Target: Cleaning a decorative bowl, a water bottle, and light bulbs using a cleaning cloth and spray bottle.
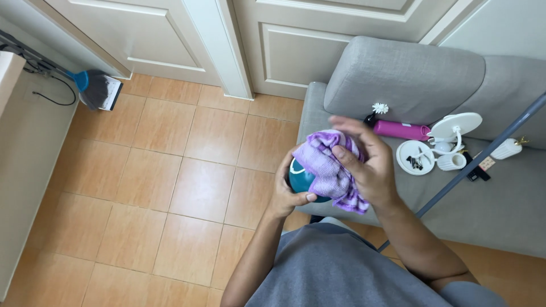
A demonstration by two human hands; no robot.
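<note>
My left hand [287,193] grips a round teal vessel [300,178] from its left side, held in front of my chest. My right hand [367,165] presses a purple checked cloth [330,167] over the top and right side of that vessel, hiding most of it. Both hands hover above the front left corner of a grey sofa [409,79].
On the sofa seat lie a magenta bottle [401,130], a small white flower piece [380,108], white dishes and stands [449,142] and a white bottle [506,149]. A grey pole [483,153] slants across the sofa. A blue dustpan and brush [96,88] rest by the white doors. The floor is orange tile.
</note>
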